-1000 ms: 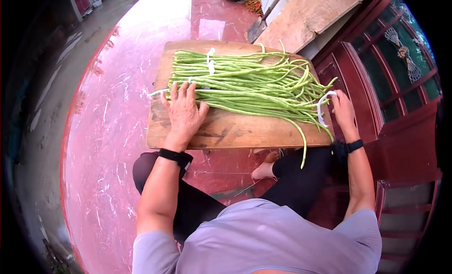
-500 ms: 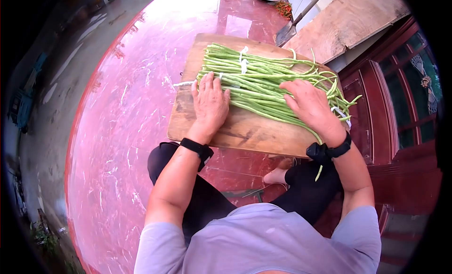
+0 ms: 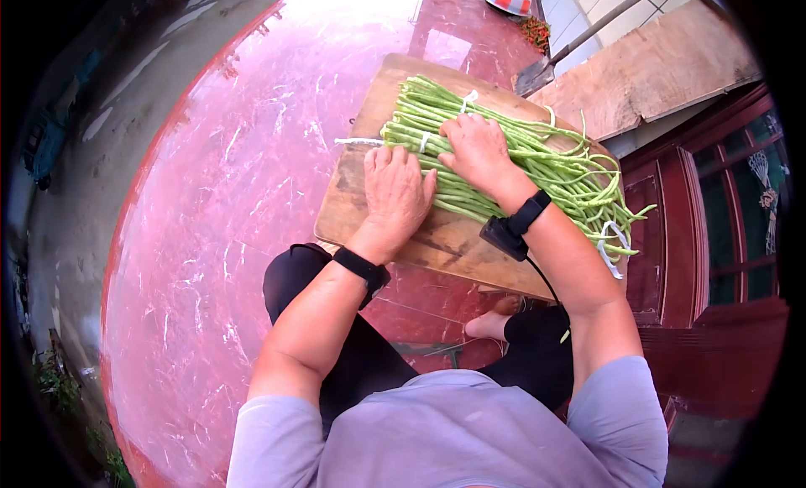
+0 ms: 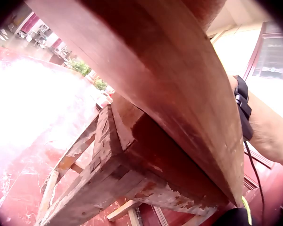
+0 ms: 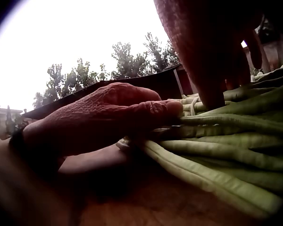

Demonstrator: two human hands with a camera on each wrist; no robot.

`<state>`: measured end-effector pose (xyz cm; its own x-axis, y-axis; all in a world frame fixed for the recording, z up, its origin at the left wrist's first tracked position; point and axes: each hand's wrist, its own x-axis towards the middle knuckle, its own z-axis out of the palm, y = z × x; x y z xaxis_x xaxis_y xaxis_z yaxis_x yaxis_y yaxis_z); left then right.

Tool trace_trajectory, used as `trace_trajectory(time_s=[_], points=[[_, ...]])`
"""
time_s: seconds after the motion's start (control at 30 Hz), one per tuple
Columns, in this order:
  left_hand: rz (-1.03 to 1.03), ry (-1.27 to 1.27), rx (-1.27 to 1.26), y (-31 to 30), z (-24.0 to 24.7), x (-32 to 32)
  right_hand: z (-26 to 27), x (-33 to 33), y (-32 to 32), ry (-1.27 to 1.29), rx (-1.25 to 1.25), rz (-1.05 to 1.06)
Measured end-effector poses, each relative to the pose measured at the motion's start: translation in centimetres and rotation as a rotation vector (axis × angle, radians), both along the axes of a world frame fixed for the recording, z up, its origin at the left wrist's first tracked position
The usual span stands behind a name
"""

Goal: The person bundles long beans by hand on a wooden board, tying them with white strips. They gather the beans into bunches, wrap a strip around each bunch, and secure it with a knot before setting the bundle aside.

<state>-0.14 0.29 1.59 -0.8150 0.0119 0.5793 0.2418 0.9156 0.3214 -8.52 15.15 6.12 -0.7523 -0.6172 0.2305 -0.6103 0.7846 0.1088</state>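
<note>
Long green beans [image 3: 554, 167] are laid on a wooden board [image 3: 453, 246], their long axis run from the upper left to the lower right of the head view. The left hand [image 3: 395, 193] is set at the near edge, by the even ends—fingers extended and relaxed, fingertips touching the beans. The right hand [image 3: 480, 152] is placed farther along, its fingers angled down onto the beans beside a white tie [image 3: 424, 142]; whether anything is pinched cannot be told. A white strip end [image 3: 357, 141] is positioned nearer the left hand.
</note>
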Motion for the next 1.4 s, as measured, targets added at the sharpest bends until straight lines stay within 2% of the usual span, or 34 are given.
trace_trajectory(time_s=[0.1,0.2,0.3,0.33,0.43,0.57,0.67,0.8,0.9,0.93,1.03,1.07,1.2,1.27,1.4], points=[[-0.004,0.0,0.045,0.0,-0.7,0.1,0.6,0.5,-0.6,-0.014,0.087,-0.023],[0.001,0.047,0.062,-0.2,-0.8,0.1,0.9,0.6,-0.2,-0.022,-0.179,-0.084],[-0.008,0.093,0.061,-0.1,-0.6,0.2,1.3,0.3,0.9,-0.281,-0.523,-0.28],[-0.019,0.098,0.072,-0.1,-0.2,0.3,1.2,-0.2,1.5,-0.339,-0.594,-0.277],[-0.08,0.161,0.159,-0.1,0.7,0.2,1.6,-0.7,2.8,-0.805,-1.093,-0.082],[-0.166,0.199,0.362,0.7,0.9,-0.3,1.6,-1.1,3.8,-1.101,-1.296,-0.079],[-0.185,0.187,0.461,1.1,0.9,-0.9,2.1,-0.7,3.6,-1.178,-1.307,-0.062],[-0.387,-0.016,1.022,1.7,0.6,-1.9,1.8,-0.7,3.6,-1.211,-1.325,-0.055],[-0.376,-0.153,1.016,1.1,0.9,-2.0,1.4,-1.0,3.7,-1.225,-1.315,-0.057],[-0.439,-0.35,1.163,0.8,1.4,-1.6,1.4,-1.0,3.7,-1.234,-1.323,-0.061],[-0.441,-0.431,1.289,0.9,2.4,-1.2,1.3,-1.1,3.8,-1.247,-1.329,-0.05],[-0.494,-0.554,1.361,0.6,2.0,-1.6,1.2,-1.1,3.9,-1.248,-1.329,-0.042],[-0.624,-0.577,1.5,0.9,1.3,-2.8,1.3,-0.8,3.8,-1.237,-1.29,0.002],[-0.6,-0.525,1.509,1.4,0.1,-3.4,1.4,-0.6,3.7,-1.251,-1.301,0.007],[-0.467,-0.565,1.525,0.6,1.9,-1.7,1.0,-0.4,3.4,-1.177,-1.34,-0.033]])
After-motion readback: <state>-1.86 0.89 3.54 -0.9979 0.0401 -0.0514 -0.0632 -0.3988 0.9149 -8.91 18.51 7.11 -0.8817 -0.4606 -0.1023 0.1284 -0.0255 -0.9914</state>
